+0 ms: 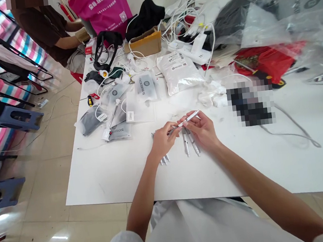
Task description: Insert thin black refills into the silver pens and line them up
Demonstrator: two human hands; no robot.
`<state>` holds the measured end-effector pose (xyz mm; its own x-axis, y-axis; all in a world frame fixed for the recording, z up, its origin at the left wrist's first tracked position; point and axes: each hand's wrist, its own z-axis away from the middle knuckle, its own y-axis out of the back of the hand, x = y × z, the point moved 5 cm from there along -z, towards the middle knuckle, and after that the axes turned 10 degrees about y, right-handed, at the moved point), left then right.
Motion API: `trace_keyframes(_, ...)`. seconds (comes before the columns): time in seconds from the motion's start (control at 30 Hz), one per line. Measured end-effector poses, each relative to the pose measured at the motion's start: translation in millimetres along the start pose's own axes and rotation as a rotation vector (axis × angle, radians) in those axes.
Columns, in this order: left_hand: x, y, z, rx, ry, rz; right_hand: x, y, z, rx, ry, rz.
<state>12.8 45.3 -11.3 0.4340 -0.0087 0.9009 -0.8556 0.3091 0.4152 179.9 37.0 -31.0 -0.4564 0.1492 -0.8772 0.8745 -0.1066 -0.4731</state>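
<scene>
Above the white table [112, 177], both my hands are closed on one slim white-and-grey pen [193, 115], held tilted with its white end up to the right. My left hand [161, 142] pinches its darker, grey end; whether that part is separate from the white barrel I cannot tell. The fingers of my right hand [205, 132] grip the white barrel. Two similar white pens [186, 144] lie on the table just below, between my hands. Several more pens [165, 160] lie beneath my left hand, which partly covers them.
Packaged grey pouches [118, 130], a white plastic parcel [179, 72] and a power strip [197, 51] lie beyond my hands. Tangled white cables [181, 21] sit behind. A blurred black object [251, 105] with a cord is at right. Another person [49, 32] sits far left.
</scene>
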Motion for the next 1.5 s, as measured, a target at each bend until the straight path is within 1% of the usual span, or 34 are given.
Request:
trace_keyframes(0.1,-1.4,-2.1,0.7,-0.054,0.053,0.094,-5.4,1.9,-1.5,0.014,0.017,0.008)
trace_keyframes(0.23,-1.6,-8.6,1.8,-0.186,0.081,0.261,-13.1,1.4,-3.6,-0.020,0.017,-0.007)
trace_keyframes(0.33,-1.2,-9.6,2.3,-0.217,0.087,0.292,-16.7,0.0,-4.5,-0.031,0.027,-0.024)
trace_keyframes(0.43,1.5,-7.9,2.8,-0.196,0.087,0.270,-16.5,1.5,-5.6,-0.019,0.021,-0.042)
trace_keyframes(0.57,8.3,-4.8,3.7,-0.126,0.078,0.191,-15.9,5.9,-7.4,-0.010,0.033,-0.036)
trace_keyframes(0.73,10.0,-2.9,3.6,-0.066,0.085,0.205,-21.8,9.0,-9.6,0.020,0.076,-0.051)
trace_keyframes(0.9,8.4,-2.4,3.4,-0.058,0.088,0.221,-27.4,12.6,-11.8,0.060,0.094,-0.059)
trace_keyframes(1.07,9.1,-2.4,4.0,-0.072,0.087,0.212,-27.6,14.4,-11.5,0.056,0.127,-0.028)
trace_keyframes(1.13,9.1,-3.2,4.4,-0.091,0.080,0.209,-29.3,11.2,-9.9,0.015,0.159,-0.005)
trace_keyframes(1.2,9.1,-5.3,5.1,-0.128,0.063,0.239,-33.3,5.3,-7.2,-0.055,0.204,0.046)
trace_keyframes(1.37,10.8,-14.0,8.2,-0.265,0.046,0.515,-49.5,-13.1,1.3,-0.259,0.292,0.278)
trace_keyframes(1.43,11.7,-15.7,8.9,-0.269,0.054,0.603,-58.8,-19.5,3.6,-0.326,0.334,0.400)
trace_keyframes(1.5,12.6,-16.3,9.0,-0.249,0.056,0.666,-69.5,-24.7,4.3,-0.357,0.378,0.508)
